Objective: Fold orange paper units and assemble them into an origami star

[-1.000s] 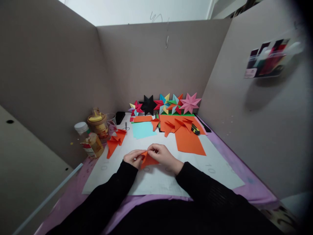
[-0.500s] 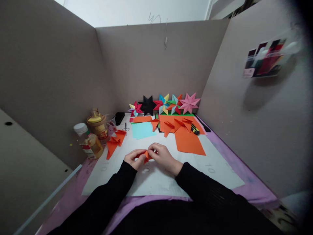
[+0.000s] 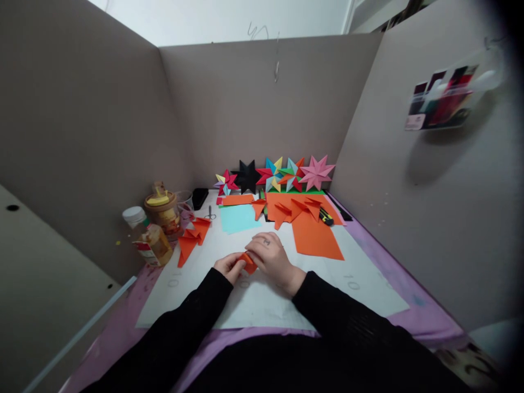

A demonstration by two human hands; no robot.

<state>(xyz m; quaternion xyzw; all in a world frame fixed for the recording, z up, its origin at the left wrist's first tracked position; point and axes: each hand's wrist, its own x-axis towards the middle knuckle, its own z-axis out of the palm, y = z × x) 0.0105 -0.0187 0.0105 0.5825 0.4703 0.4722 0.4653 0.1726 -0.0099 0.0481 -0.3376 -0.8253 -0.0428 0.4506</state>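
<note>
A small folded orange paper piece (image 3: 249, 264) is held between both hands above the white sheet (image 3: 278, 311). My left hand (image 3: 230, 267) pinches its left side between thumb and fingers. My right hand (image 3: 273, 259), fingers bent over the paper, grips the upper right side and hides part of it. Folded orange pieces (image 3: 189, 243) lie to the left of the hands. More folded orange pieces (image 3: 283, 214) rest on orange paper behind the hands, and a flat orange sheet (image 3: 317, 239) is at the right.
Paper stars (image 3: 246, 176) stand along the back wall. Light blue paper (image 3: 238, 218), small scissors (image 3: 210, 213) and a yellow-black cutter (image 3: 326, 217) lie toward the back. At the left are a white-capped bottle (image 3: 152, 244), a brown pot (image 3: 164, 214) and a clear cup (image 3: 184, 202).
My right hand has turned, its fingers now bent further over the paper. My left hand has shifted slightly right and down. The orange piece shows a broader face.
</note>
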